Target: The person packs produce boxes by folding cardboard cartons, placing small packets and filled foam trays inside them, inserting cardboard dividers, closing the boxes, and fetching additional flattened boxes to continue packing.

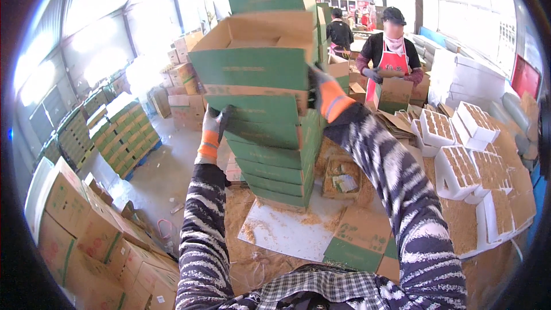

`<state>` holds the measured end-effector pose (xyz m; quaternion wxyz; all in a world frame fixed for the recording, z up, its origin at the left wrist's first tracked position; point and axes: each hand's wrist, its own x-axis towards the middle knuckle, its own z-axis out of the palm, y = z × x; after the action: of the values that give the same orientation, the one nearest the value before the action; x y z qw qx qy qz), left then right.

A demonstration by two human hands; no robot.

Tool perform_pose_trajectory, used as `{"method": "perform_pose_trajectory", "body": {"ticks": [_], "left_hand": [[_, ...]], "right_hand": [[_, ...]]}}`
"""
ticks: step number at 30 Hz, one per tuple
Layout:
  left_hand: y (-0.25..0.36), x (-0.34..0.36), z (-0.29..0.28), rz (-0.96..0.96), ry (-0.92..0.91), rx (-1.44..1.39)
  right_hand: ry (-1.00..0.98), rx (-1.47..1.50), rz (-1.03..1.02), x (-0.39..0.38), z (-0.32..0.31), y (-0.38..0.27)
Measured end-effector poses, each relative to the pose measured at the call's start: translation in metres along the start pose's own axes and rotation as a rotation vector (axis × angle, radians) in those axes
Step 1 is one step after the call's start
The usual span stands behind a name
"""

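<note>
Open green-and-brown box [249, 69]: upright at top of near stack [270, 169], motion-blurred; can't tell if seated. Right hand [326, 93] at its right side, fingers partly hidden, can't tell if pinching. Left hand [214, 121] at left edge of the box just below, fingertips on the front; grip unclear. Stack stands by white sheet [287, 235]; flattened cardboard [361, 229] nearby. Right: white trays [457, 171], brown fill. Co-worker [390, 51] beyond.
</note>
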<state>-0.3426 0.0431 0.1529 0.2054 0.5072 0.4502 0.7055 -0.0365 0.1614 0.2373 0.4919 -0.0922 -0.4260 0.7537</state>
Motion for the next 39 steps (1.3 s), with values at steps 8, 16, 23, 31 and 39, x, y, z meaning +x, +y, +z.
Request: {"method": "perform_pose_trajectory", "body": {"ticks": [8,16,23,31,39], "left_hand": [[0.040,-0.080,0.078,0.670,0.597,1.076],[-0.139,-0.313,0.255,0.316,-0.868,0.667],[-0.233,-0.362,0.322,0.009,-1.349,1.078],[-0.058,-0.250,0.346,0.288,-1.487,0.912],[-0.048,-0.257,0.330,0.239,-1.406,0.764]], "right_hand": [[-0.087,-0.944,-0.348,-0.048,-0.101,0.008],[-0.173,-2.119,0.367,-0.439,-0.290,0.175],[-0.594,-2.004,0.363,-0.505,-0.301,0.194],[0.530,-2.214,-0.229,-0.414,-0.234,-0.033],[0.242,-2.237,-0.441,-0.456,-0.243,-0.008]]}}
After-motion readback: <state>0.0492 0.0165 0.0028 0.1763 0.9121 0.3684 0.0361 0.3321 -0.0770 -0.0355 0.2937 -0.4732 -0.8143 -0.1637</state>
